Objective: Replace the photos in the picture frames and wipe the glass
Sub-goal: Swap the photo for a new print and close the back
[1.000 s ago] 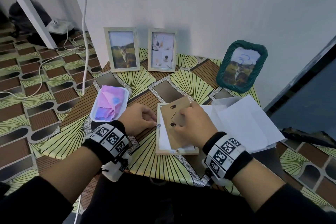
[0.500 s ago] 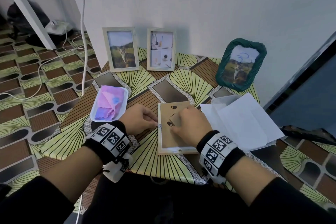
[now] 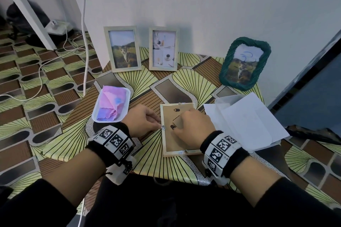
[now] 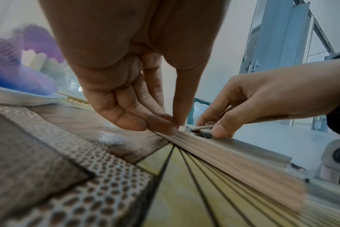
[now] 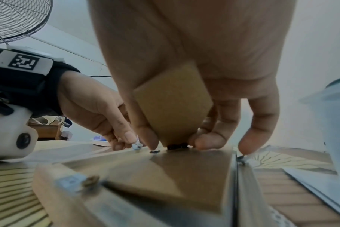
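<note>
Nearest: 2 hands, each w/ a black wristband carrying white coded tags. Between them 1 pale wood picture frame [image 3: 180, 150] lies face down, flat on the table [image 3: 147, 160], brown cardboard backing [image 3: 168, 120] up. Left hand [image 3: 143, 120] pinches a small metal tab [image 3: 163, 127] on the frame's left edge, thumb & forefinger together, other fingers curled. Right hand [image 3: 191, 126] rests on the backing, fingertips [image 5: 205, 142] pressing down beside the raised cardboard stand flap [image 5: 172, 104]; 2 dark hanger slots show in the board.

Mid: left of the frame, 1 white oval tray [image 3: 96, 116] holding 1 crumpled pink-purple cloth [image 3: 110, 106], soft & nubby. Right, a loose stack of white paper sheets [image 3: 247, 123] over a clear plastic box [image 3: 224, 99]; sheet count unclear.

Far, vs. the white wall: 3 upright frames – 2 plain pale rectangular ones, cat-photo frame [image 3: 122, 49] & collage frame [image 3: 163, 49], plus 1 green woven-rim frame [image 3: 245, 62], rounded corners. Tablecloth glossy, w/ fan-stripe, dotted & brown plank patches.
</note>
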A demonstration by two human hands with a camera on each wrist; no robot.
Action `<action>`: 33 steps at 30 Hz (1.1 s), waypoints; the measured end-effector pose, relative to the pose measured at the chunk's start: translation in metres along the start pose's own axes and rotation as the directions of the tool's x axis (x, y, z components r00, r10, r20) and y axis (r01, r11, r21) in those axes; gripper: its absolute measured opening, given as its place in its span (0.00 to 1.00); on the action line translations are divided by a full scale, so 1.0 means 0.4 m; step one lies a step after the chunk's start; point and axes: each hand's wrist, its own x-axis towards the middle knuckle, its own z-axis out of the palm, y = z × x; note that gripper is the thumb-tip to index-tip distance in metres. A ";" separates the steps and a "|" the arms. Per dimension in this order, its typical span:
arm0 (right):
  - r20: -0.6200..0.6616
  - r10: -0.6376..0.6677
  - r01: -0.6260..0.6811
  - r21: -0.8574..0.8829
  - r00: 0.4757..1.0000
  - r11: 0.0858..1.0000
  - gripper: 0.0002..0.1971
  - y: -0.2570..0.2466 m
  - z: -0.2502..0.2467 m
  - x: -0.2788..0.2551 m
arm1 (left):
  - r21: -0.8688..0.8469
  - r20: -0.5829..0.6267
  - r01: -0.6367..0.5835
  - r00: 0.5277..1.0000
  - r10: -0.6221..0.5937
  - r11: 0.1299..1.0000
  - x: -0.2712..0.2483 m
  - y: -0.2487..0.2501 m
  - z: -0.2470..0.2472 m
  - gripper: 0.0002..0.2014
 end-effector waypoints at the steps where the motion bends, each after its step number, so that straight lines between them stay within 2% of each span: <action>1: -0.002 0.005 -0.005 -0.010 1.000 1.000 0.16 0.003 0.000 0.000 | -0.002 0.002 -0.002 1.000 0.002 1.000 -0.001 0.000 0.000 0.07; 7: 0.049 0.036 -0.028 -0.151 0.998 0.988 0.18 0.008 0.009 -0.002 | 0.013 0.004 -0.011 1.000 0.011 1.000 -0.001 0.000 -0.001 0.07; 9: 0.058 0.022 -0.013 -0.143 0.998 0.990 0.17 0.009 0.012 -0.002 | 0.022 0.006 -0.015 1.000 0.015 1.000 -0.001 0.000 -0.001 0.08; 13: 0.094 -0.031 0.042 -0.117 0.995 0.992 0.23 0.016 0.013 -0.010 | 0.043 0.010 -0.032 0.999 0.032 0.999 -0.002 0.001 -0.001 0.08; 15: 0.078 -0.049 0.053 -0.051 0.996 0.997 0.22 0.018 0.003 -0.016 | 0.046 0.007 -0.040 0.999 0.039 0.998 -0.004 0.003 -0.002 0.09; 16: 0.051 -0.040 0.038 0.040 0.998 0.998 0.19 0.021 -0.005 -0.019 | 0.043 0.007 -0.040 0.999 0.040 0.998 -0.005 0.003 -0.003 0.09; 18: -0.034 0.015 -0.006 0.255 0.999 0.967 0.14 0.029 -0.021 -0.026 | 0.030 0.016 -0.039 0.999 0.039 0.999 -0.007 0.002 -0.007 0.08; 20: -0.119 0.062 -0.017 0.345 0.991 0.939 0.11 0.038 -0.030 -0.035 | 0.017 0.001 -0.035 0.999 0.035 0.999 -0.010 -0.001 -0.014 0.07; 22: -0.138 0.087 -0.031 0.365 0.987 0.930 0.10 0.048 -0.026 -0.050 | 0.018 -0.023 -0.028 0.999 0.028 0.999 -0.014 -0.004 -0.022 0.06; 28: -0.039 0.143 -0.116 0.396 0.989 0.911 0.15 0.092 0.000 -0.078 | 0.054 -0.057 -0.014 0.998 0.017 0.998 -0.044 -0.017 -0.035 0.07; 33: -0.030 0.138 -0.115 0.398 0.990 0.910 0.12 0.105 0.002 -0.073 | 0.141 -0.184 -0.084 0.977 0.109 0.986 -0.092 -0.028 -0.019 0.09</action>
